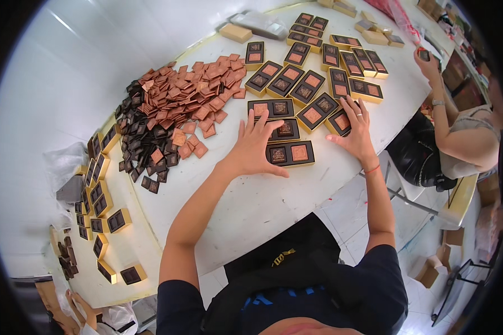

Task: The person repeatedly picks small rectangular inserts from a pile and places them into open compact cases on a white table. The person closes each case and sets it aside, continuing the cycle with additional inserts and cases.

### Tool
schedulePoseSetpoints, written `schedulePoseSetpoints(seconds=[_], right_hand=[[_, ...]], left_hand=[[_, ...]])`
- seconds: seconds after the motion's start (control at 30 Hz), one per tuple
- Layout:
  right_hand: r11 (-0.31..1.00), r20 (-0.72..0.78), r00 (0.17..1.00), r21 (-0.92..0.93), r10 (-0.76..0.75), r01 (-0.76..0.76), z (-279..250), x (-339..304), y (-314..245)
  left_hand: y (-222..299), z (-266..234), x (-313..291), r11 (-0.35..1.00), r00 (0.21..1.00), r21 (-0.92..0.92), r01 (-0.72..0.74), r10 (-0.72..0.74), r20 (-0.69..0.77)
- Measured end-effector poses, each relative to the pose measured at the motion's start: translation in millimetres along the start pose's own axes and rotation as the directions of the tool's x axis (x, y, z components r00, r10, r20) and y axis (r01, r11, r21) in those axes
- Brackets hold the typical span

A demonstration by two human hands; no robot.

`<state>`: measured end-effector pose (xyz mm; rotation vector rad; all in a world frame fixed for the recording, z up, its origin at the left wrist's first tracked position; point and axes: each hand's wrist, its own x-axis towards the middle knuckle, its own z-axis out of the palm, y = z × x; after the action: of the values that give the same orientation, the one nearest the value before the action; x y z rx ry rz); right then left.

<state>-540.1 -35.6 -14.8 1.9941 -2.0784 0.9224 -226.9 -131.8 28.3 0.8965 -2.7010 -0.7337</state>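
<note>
My left hand (250, 146) is open, its fingers spread over the left ends of a few gold boxes with dark inserts. Its fingertips lie by an upper box (279, 108) and a middle box (286, 130). The thumb reaches toward a lower box (302, 155), which holds one dark and one copper-coloured square. On the right, my right hand (355, 133) is also open, fingers stretched out, around the near end of a tilted box (339, 120). The hand partly hides that box; whether it presses on it I cannot tell. Beside it lies another filled box (317, 111).
A heap of copper-coloured squares (190, 92) and dark squares (142, 131) lies left on the white table (218, 195). More filled boxes (307, 86) stand beyond my hands. Several dark-lined gold boxes (117, 220) sit far left. A person (464, 134) works at right; another person's hand (81, 310) shows lower left.
</note>
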Motion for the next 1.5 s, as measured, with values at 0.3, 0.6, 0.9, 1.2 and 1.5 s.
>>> schedulePoseSetpoints(seconds=[0.3, 0.6, 0.9, 1.2, 1.5], right_hand=[[0.987, -0.264, 0.964, 0.162, 0.024, 0.02, -5, -2, 13], [0.973, -0.297, 0.943, 0.129, -0.149, 0.194, -5, -15, -87], [0.706, 0.144, 0.772, 0.531, -0.62, 0.468, 92, 18, -286], [0.896, 0.133, 0.895, 0.199, -0.426, 0.397, 161, 51, -286], [0.473, 0.228, 0.884, 0.881, -0.407, -0.009, 116, 23, -315]], left_hand=[[7, 15, 49, 0.977, 0.977, 0.213, -0.022, 0.066, -0.2], [-48, -74, -193, 0.981, 0.765, 0.042, 0.189, -0.12, -0.633], [-65, -10, -560, 0.423, -0.038, -0.533, 0.733, -0.757, -0.653], [-3, -24, -378, 0.593, 0.509, -0.31, 0.743, -0.801, -0.315], [-39, -1, -291, 0.932, 0.776, -0.129, 0.34, -0.355, -0.521]])
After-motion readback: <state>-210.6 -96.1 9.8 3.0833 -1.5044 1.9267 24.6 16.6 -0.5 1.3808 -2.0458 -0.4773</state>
